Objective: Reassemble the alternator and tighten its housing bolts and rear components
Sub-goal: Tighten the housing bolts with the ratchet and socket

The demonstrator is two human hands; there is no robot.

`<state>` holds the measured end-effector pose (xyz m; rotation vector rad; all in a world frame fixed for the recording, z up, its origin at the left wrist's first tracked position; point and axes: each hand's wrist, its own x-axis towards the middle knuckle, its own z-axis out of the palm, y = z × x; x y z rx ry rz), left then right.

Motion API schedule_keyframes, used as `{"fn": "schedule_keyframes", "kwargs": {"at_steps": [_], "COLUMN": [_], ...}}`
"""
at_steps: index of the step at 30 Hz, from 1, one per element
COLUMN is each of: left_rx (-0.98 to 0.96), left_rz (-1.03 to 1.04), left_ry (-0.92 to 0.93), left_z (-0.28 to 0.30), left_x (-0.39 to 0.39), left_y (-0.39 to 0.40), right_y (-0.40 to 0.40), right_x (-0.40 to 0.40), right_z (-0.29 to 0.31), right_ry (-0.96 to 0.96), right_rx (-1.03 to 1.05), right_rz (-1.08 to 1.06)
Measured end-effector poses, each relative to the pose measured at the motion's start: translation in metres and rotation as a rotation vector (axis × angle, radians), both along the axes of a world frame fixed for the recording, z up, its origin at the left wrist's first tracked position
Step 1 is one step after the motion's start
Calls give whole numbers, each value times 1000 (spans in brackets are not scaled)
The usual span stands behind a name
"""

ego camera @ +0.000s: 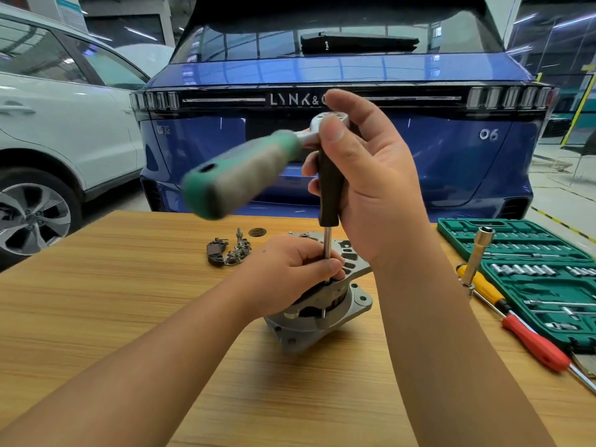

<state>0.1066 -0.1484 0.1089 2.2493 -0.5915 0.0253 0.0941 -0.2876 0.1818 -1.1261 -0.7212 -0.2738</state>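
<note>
The grey alternator [325, 321] stands on the wooden table [129, 285], rear housing up. My left hand [290, 269] grips the top of the housing and pinches the thin steel shaft of the driver low down. My right hand [364, 175] holds the black driver handle [330, 191] upright, with a ratchet head [325, 122] seated on its top. The ratchet's green handle [238, 175] sticks out to the left and is blurred. The driver tip sits at a housing bolt near the rim, hidden behind my left fingers.
Loose rear parts [227, 251] and a dark round cap [257, 232] lie behind the alternator. At the right lie an open green socket set [529, 272], a long socket on a yellow-handled driver [477, 253] and a red-handled screwdriver [532, 340]. A blue car [338, 75] stands beyond the table.
</note>
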Motion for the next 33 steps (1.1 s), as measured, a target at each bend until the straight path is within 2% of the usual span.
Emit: {"fn": "schedule_keyframes", "kwargs": {"at_steps": [3,7,8,10,14,17,20,24,26,28,29,31,33], "left_rx": [22,40,41,39,26,9,-14,-44,-38,-25,-27,-33,-29], "left_rz": [-5,-22,-20,-19,-5,-3,-1,-14,-15,-15,-13,0,17], "left_ry": [20,-35,-36,-15,7,23,32,35,37,27,28,40,43], "left_z": [0,0,0,-1,1,1,1,1,2,3,3,3,2], "left_x": [-1,-2,-2,-2,-1,-2,-3,-4,-5,-5,-5,-5,-5], "left_y": [-1,-2,-2,-2,0,0,-1,-3,-3,-4,-4,-5,-5], "right_y": [7,11,9,2,-12,-11,-8,-5,-1,5,7,9,8], "right_x": [-5,-5,-4,-1,1,0,-1,0,3,3,4,3,3], "right_z": [-2,-4,-4,0,9,9,9,5,1,-1,-3,-6,-6], "right_ry": [-8,-260,-282,-145,206,277,311,250,101,-104,-177,-233,-192], "right_rx": [-4,23,33,83,164,172,173,283,261,115,42,-69,-104], "right_rz": [-156,-642,-709,-640,-85,182,286,280,22,-292,-366,-334,-209]}}
